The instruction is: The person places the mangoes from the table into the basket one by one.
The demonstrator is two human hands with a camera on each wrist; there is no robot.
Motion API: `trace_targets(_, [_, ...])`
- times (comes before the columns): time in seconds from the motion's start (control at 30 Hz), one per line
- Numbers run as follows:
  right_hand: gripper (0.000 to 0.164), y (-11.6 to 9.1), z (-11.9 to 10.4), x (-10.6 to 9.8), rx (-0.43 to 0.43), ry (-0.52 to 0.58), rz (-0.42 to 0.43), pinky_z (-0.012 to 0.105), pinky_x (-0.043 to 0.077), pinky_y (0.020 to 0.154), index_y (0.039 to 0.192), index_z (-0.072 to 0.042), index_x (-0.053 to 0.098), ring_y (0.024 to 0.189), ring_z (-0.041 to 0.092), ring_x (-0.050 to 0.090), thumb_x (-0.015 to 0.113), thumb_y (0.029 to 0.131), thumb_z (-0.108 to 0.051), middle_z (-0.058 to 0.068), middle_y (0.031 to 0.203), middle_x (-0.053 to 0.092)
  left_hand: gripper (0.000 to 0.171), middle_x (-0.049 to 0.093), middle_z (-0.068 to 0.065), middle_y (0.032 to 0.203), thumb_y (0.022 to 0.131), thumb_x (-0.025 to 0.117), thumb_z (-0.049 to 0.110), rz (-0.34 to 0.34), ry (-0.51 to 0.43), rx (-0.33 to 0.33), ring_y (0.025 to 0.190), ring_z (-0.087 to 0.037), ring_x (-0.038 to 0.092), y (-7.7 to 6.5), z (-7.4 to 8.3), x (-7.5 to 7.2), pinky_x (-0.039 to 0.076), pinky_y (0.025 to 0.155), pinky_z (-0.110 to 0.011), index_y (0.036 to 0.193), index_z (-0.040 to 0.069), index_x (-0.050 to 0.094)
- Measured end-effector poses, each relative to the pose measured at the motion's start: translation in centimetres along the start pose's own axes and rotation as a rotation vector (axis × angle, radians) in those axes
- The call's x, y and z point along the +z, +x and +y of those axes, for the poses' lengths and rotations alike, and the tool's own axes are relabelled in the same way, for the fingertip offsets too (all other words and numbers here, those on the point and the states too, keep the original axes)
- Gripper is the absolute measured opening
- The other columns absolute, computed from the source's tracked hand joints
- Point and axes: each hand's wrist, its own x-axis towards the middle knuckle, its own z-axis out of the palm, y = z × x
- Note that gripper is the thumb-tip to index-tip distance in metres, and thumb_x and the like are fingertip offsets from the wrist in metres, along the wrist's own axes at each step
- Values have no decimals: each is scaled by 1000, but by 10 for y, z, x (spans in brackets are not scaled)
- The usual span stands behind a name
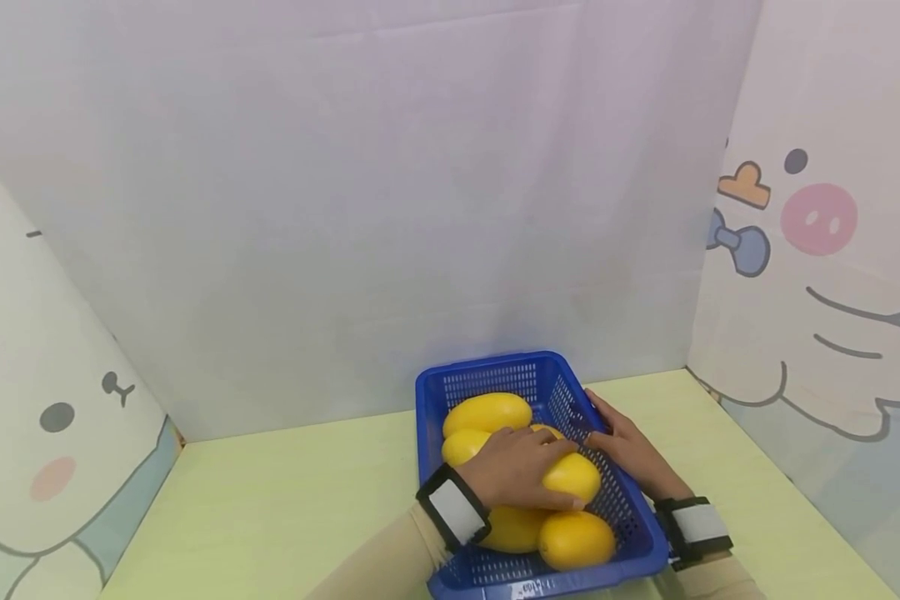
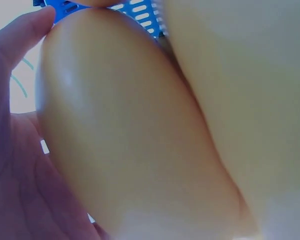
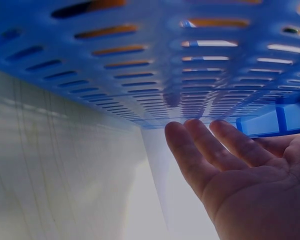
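A blue plastic basket with slotted walls holds several smooth, yellow, oval fruits. My left hand reaches in from the left and grips one yellow fruit in the middle of the pile, fingers over its far side and thumb along the near side. In the left wrist view, that fruit fills the space beside the thumb and palm. My right hand holds the basket's right rim, thumb over the top. The right wrist view shows its fingers against the outside of the slotted wall.
The basket stands on a pale yellow tabletop. Behind it hangs a plain white cloth wall. Side panels with cartoon animals close off the left and right. Another fruit lies at the basket's near end.
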Motion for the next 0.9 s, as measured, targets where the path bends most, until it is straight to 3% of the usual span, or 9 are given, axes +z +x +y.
trace_targets(0.5, [74,1,2,0,-3,-8,4,53,41,91,150,-22,12,121,40,40,52,89,-13,19,149,22,73,48,13,130,80,35,79,26,-35,-12,115,-12,47,-2,0,-1,40,93,-38,139,35,39])
trace_targets(0.9, [74,0,1,-1,-15,7,-8,50,44,88,150,-22,11,119,39,41,52,89,-13,20,149,23,72,50,12,128,83,31,78,108,0,-4,114,-12,48,-18,9,-20,40,93,-40,140,35,38])
